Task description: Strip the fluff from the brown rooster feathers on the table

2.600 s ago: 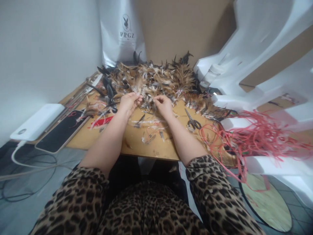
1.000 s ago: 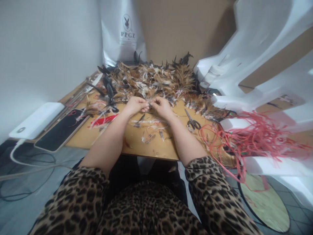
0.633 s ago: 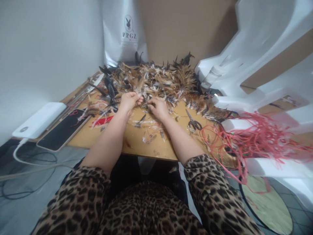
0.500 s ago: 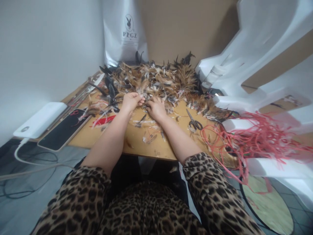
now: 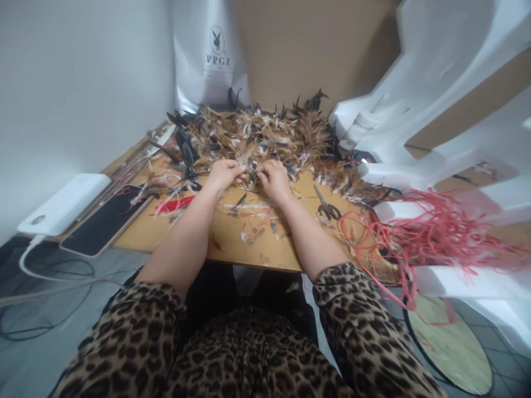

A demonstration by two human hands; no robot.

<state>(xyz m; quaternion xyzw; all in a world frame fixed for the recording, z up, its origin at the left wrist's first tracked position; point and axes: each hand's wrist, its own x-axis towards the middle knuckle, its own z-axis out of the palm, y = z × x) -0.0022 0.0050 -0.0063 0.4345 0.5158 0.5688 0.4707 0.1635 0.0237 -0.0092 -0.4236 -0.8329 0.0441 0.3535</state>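
A yellow-brown wooden desk (image 5: 228, 243) carries the work; the bare strip at its near edge is best left free, I'd judge, for laying pieces down flat. On the right loom large white panel-like shapes (image 5: 440, 61), too blurred to name. At the far left corner of the desk stands a tall silvery-white plastic bag (image 5: 211, 83) printed with a rabbit head and "PPGZ"; its mouth is out of view and its walls are opaque, so I cannot tell what it contains.

In front of the bag spreads a wide heap of brown, white and black feathers (image 5: 265, 130). A tangle of thin pinkish-red strands (image 5: 448, 232) spills at right.

The 2 hands are at the heap's near edge. The left hand (image 5: 226, 174) has its fingers pinched on a small brown feather bunch (image 5: 248, 150), quills toward the person. The right hand (image 5: 276, 177) curls its fingers narrowly just beside it; whether they hold anything I cannot tell. To work well, grip lightly near the quills and keep the tips aligned. Black-handled scissors (image 5: 323, 203) lie near the right forearm.
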